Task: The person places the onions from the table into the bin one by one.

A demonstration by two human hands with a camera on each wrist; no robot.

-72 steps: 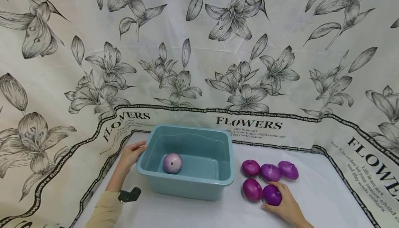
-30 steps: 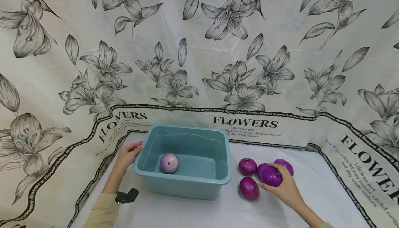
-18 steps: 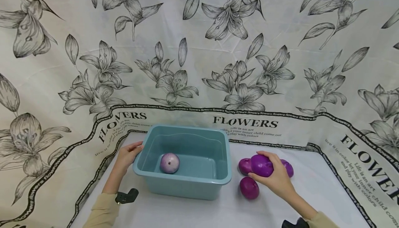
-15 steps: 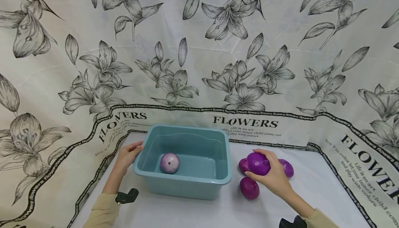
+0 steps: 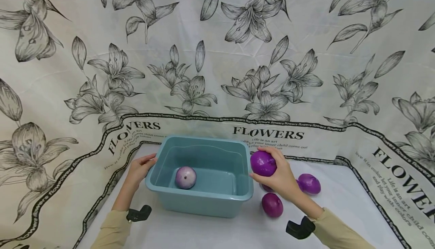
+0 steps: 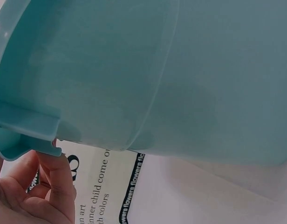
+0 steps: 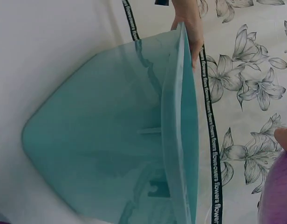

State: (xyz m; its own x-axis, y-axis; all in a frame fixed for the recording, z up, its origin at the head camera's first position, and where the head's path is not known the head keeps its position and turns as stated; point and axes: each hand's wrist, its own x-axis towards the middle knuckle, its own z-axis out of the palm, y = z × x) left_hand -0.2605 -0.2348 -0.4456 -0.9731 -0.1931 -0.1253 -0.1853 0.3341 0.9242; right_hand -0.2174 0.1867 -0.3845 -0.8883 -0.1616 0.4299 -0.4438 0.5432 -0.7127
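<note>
Lilac onion (image 5: 185,177) in tub (image 5: 200,204), head-view only

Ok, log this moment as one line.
left hand: holds blue bin by rim | right hand: grips purple onion | inside bin: paler onion

Smooth plastic tub (image 5: 198,203), glossy onions (image 5: 263,163), matt cloth backdrop (image 5: 217,67)

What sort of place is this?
Probably a makeshift filming booth: a flower-print cloth hangs behind a white-covered table, and black wrist-worn devices look like small cameras.
</note>
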